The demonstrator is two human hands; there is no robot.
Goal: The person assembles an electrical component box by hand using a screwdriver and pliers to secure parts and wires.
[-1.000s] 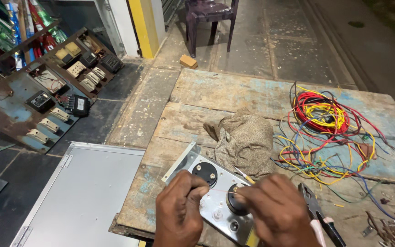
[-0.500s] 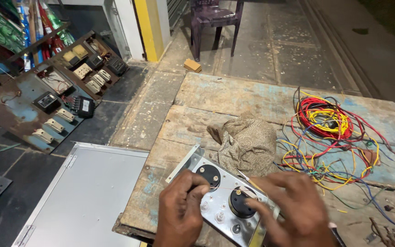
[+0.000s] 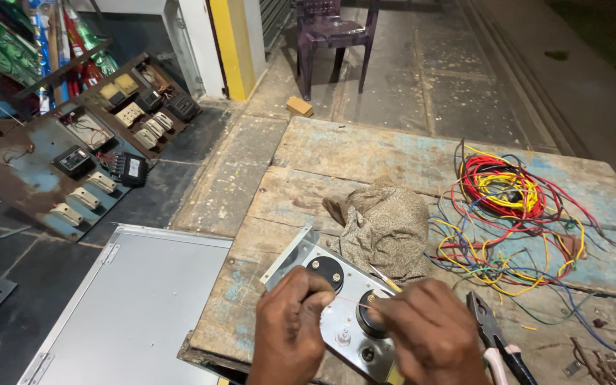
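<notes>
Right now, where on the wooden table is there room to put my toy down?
The far side of the wooden table is bare, beyond the cloth and left of the wire tangle. A smaller patch lies left of the cloth. It is crowded near the hands, left and right, on the metal panel, and by the pliers.

Grey metal panel [image 3: 336, 314], two black dials, flat on workbench [image 3: 365, 153]

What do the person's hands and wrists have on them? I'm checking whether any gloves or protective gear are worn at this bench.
Nothing is worn. The left hand and the right hand are both bare: no gloves, and no rings, watch or bands that I can see. No sleeve shows on either wrist in the part the head camera catches; the forearms run out of the frame at the bottom.
</notes>
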